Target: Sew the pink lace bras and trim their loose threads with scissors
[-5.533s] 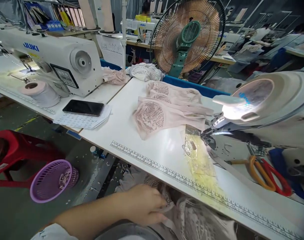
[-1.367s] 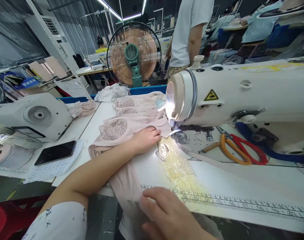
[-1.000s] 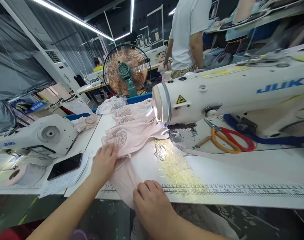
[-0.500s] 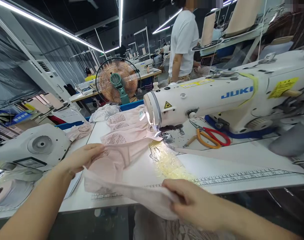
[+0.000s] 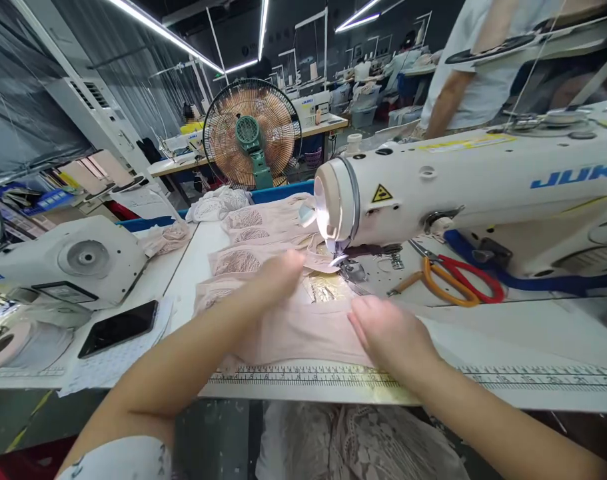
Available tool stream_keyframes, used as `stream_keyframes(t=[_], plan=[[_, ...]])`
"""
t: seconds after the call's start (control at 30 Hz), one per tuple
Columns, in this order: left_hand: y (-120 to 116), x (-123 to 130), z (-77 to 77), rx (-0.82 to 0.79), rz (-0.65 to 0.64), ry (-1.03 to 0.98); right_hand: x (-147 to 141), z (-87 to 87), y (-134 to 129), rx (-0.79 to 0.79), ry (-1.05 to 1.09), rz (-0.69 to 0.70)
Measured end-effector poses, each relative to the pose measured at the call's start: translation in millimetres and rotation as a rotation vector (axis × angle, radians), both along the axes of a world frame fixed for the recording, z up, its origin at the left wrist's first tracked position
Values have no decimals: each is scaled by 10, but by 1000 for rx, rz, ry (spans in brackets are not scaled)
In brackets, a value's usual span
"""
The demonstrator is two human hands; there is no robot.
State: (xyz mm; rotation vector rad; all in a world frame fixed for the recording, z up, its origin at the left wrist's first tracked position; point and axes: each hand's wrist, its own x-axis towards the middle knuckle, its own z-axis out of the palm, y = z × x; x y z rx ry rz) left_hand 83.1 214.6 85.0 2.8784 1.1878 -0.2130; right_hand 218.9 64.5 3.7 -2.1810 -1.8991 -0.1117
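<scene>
A pale pink bra (image 5: pixel 308 337) lies across the front of the sewing table, its wing spread flat along the printed ruler. My right hand (image 5: pixel 390 330) has its fingers closed on the right end of that wing. My left hand (image 5: pixel 282 275) is blurred, above the pink fabric and just left of the needle; its fingers are smeared, so their grip does not show. Under the lit presser foot (image 5: pixel 339 259) of the white sewing machine (image 5: pixel 408 190) is a strip of pink fabric. More pink bras with lace cups (image 5: pixel 240 261) lie in a row behind my left forearm.
Orange-handled scissors (image 5: pixel 448 283) and red-handled scissors (image 5: pixel 478 280) lie right of the needle. A black phone (image 5: pixel 118 328) rests on paper at left, near a second machine (image 5: pixel 78 260). Behind the table stand a fan (image 5: pixel 252 133) and a person in a white shirt (image 5: pixel 476 80).
My left hand has moved right and away from me, toward the needle. My right hand has moved up onto the table, and the bra wing now lies flat. The view has shifted left.
</scene>
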Motion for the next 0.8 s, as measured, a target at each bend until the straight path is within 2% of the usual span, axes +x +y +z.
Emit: stream_keyframes(t=[0.07, 0.17, 0.3, 0.37, 0.43, 0.47, 0.5, 0.53, 0.57, 0.6, 0.63, 0.67, 0.73, 0.8], plan=[[-18, 240, -215, -36, -72, -38, -79, -52, -12, 35, -32, 31], [93, 433, -440, -21, -33, -96, -179, -133, 1, 96, -70, 74], [358, 510, -533, 4, 125, -143, -177, -175, 32, 137, -78, 170], [450, 525, -544, 6, 170, -155, -67, -60, -33, 136, -83, 253], [486, 530, -562, 8, 185, -165, 158, 213, -177, 138, -43, 363], [486, 529, -575, 10, 189, -169, 317, 409, -263, 149, -21, 395], [477, 527, -589, 13, 191, -174, 505, 636, -341, 195, 112, 432], [464, 523, -602, 17, 192, -180, 713, 883, -396, 278, 212, 405], [449, 518, -612, 21, 192, -187, 930, 1135, -416, 374, 233, 307], [435, 512, -619, 24, 191, -193, 1146, 1378, -396, 559, 192, 59], [423, 506, -622, 27, 190, -199, 1349, 1597, -333, 625, 152, -187], [415, 500, -621, 28, 189, -204, 1531, 1782, -234, 628, 152, -328], [407, 489, -613, 33, 185, -212, 1811, 2039, 26, 521, 178, -315], [409, 477, -604, 41, 181, -220, 1972, 2158, 280, 366, 219, -244]])
